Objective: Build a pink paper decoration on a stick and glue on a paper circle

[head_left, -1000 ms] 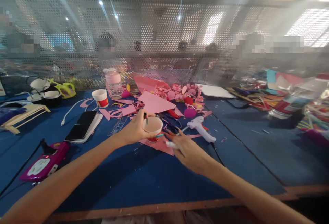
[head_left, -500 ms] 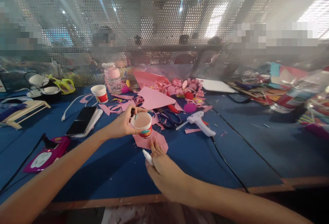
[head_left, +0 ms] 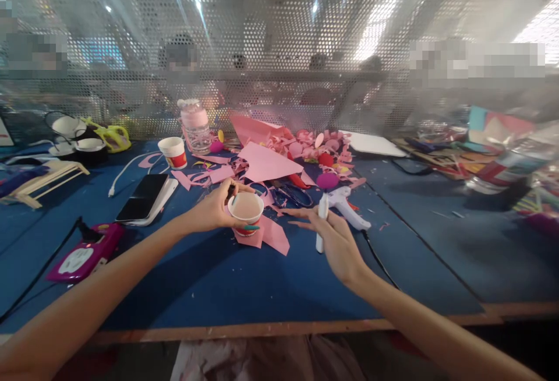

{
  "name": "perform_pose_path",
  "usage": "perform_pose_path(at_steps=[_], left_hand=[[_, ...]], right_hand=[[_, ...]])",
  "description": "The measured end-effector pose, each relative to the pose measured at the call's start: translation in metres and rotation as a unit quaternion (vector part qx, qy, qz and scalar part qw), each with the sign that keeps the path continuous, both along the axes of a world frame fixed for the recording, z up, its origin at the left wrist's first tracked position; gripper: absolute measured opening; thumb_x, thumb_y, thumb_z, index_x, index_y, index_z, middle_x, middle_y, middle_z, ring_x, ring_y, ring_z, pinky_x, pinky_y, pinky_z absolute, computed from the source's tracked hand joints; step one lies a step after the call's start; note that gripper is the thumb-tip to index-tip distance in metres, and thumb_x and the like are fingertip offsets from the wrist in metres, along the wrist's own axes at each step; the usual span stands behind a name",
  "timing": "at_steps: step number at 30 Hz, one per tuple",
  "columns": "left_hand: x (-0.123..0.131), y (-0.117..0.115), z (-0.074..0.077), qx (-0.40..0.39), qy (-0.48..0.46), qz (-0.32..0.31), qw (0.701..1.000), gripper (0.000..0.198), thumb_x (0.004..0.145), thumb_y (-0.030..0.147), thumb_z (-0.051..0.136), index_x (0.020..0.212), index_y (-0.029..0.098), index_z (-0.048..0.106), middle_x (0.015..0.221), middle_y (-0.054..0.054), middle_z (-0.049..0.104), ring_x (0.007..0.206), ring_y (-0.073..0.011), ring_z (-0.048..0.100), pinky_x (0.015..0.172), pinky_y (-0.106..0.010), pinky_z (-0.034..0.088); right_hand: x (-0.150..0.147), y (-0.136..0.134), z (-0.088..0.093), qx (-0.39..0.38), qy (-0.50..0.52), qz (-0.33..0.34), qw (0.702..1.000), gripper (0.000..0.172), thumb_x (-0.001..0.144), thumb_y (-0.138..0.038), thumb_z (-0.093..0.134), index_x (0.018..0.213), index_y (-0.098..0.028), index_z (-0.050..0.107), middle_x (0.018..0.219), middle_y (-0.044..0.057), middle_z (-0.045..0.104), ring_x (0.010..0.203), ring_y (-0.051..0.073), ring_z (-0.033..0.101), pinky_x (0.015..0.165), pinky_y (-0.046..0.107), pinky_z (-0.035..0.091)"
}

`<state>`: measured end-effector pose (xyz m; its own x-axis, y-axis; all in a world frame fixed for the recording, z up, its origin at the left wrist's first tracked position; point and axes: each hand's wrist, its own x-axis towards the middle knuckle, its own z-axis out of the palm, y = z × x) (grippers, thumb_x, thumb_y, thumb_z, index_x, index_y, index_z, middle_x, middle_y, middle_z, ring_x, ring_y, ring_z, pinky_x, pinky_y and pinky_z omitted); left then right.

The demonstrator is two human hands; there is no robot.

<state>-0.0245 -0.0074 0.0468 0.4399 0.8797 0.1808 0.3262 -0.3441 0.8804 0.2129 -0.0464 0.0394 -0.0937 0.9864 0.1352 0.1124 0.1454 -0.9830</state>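
My left hand [head_left: 213, 208] is closed around a red-and-white paper cup [head_left: 246, 210], held upright over pink paper [head_left: 276, 235] with pointed petal-like edges. Whether the cup rests on the paper or hovers just above it, I cannot tell. A small dark thing shows at the left fingers, too small to name. To the right of the cup, my right hand [head_left: 343, 244] grips a slim white pen [head_left: 322, 226] standing nearly upright in its hold, its other fingers stretched toward the cup. Close beyond that hand lies a white glue gun [head_left: 351, 211].
Dark-handled scissors [head_left: 297, 196] and pink paper scraps [head_left: 266, 162] lie behind the cup. On the left are a phone [head_left: 143, 197], a purple power socket [head_left: 87, 253] and stacked paper cups [head_left: 173, 152]. A plastic bottle [head_left: 502, 168] stands at right; perforated mesh [head_left: 279, 49] rises behind.
My right hand has lifted off the pink paper and moved right with the white pen, which now points more upright. My left hand still holds the cup. The view has shifted slightly.
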Motion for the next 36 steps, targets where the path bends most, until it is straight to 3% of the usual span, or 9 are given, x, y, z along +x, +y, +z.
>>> perform_pose_path(at_steps=[4, 8, 12, 17, 23, 29, 36], left_hand=[[0.004, 0.001, -0.002, 0.035, 0.044, 0.011, 0.998, 0.059, 0.051, 0.033, 0.078, 0.097, 0.02, 0.043, 0.117, -0.012, 0.053, 0.102, -0.0261, 0.053, 0.083, -0.042, 0.042], [0.004, 0.001, -0.005, 0.067, 0.087, 0.013, 0.994, 0.059, 0.052, 0.036, 0.078, 0.096, 0.02, 0.041, 0.114, -0.011, 0.051, 0.098, -0.025, 0.051, 0.079, -0.04, 0.042], [0.004, -0.002, -0.003, 0.067, 0.08, -0.008, 0.995, 0.051, 0.056, 0.036, 0.075, 0.088, 0.022, 0.038, 0.115, -0.011, 0.05, 0.099, -0.0239, 0.052, 0.08, -0.039, 0.041], [0.006, -0.004, -0.002, 0.064, 0.062, -0.025, 0.996, 0.048, 0.058, 0.033, 0.074, 0.081, 0.023, 0.033, 0.119, -0.011, 0.05, 0.111, -0.0262, 0.048, 0.085, -0.04, 0.039], [0.0, -0.002, 0.0, 0.043, 0.054, -0.041, 0.997, 0.055, 0.051, 0.029, 0.078, 0.088, 0.022, 0.038, 0.127, -0.015, 0.044, 0.12, -0.0306, 0.042, 0.093, -0.046, 0.036], [-0.001, 0.003, 0.009, 0.036, 0.008, -0.083, 0.996, 0.05, 0.054, 0.024, 0.077, 0.081, 0.023, 0.036, 0.133, -0.014, 0.042, 0.125, -0.0279, 0.038, 0.098, -0.044, 0.032], [0.01, 0.004, 0.0, 0.008, 0.021, -0.077, 0.997, 0.048, 0.056, 0.023, 0.074, 0.076, 0.022, 0.03, 0.114, -0.013, 0.056, 0.096, -0.0246, 0.055, 0.076, -0.037, 0.044]], right_hand=[[-0.004, 0.012, 0.01, 0.018, 0.03, 0.002, 0.999, 0.031, 0.079, -0.039, 0.048, 0.08, -0.015, 0.067, 0.092, 0.01, 0.069, 0.093, 0.023, 0.061, 0.083, 0.038, 0.048], [-0.01, 0.028, 0.013, 0.0, 0.075, -0.015, 0.997, 0.026, 0.077, -0.037, 0.05, 0.076, -0.014, 0.062, 0.083, 0.01, 0.07, 0.073, 0.02, 0.066, 0.063, 0.032, 0.054], [-0.015, 0.044, 0.009, -0.021, 0.099, 0.0, 0.995, 0.023, 0.077, -0.036, 0.049, 0.077, -0.014, 0.055, 0.08, 0.011, 0.07, 0.056, 0.017, 0.066, 0.047, 0.027, 0.053], [-0.02, 0.058, -0.004, -0.028, 0.112, -0.003, 0.993, 0.02, 0.075, -0.036, 0.051, 0.077, -0.017, 0.047, 0.076, 0.008, 0.069, 0.047, 0.014, 0.063, 0.039, 0.022, 0.049], [-0.02, 0.069, -0.026, -0.038, 0.128, -0.013, 0.991, 0.02, 0.076, -0.036, 0.05, 0.073, -0.017, 0.046, 0.069, 0.006, 0.068, 0.045, 0.013, 0.061, 0.04, 0.022, 0.05], [-0.017, 0.068, -0.032, -0.059, 0.14, -0.003, 0.988, 0.02, 0.075, -0.036, 0.052, 0.07, -0.017, 0.048, 0.063, 0.005, 0.067, 0.05, 0.015, 0.063, 0.04, 0.023, 0.049], [-0.01, 0.073, -0.033, -0.077, 0.181, -0.014, 0.98, 0.018, 0.074, -0.036, 0.05, 0.071, -0.018, 0.047, 0.063, 0.005, 0.066, 0.059, 0.019, 0.065, 0.043, 0.026, 0.051]])
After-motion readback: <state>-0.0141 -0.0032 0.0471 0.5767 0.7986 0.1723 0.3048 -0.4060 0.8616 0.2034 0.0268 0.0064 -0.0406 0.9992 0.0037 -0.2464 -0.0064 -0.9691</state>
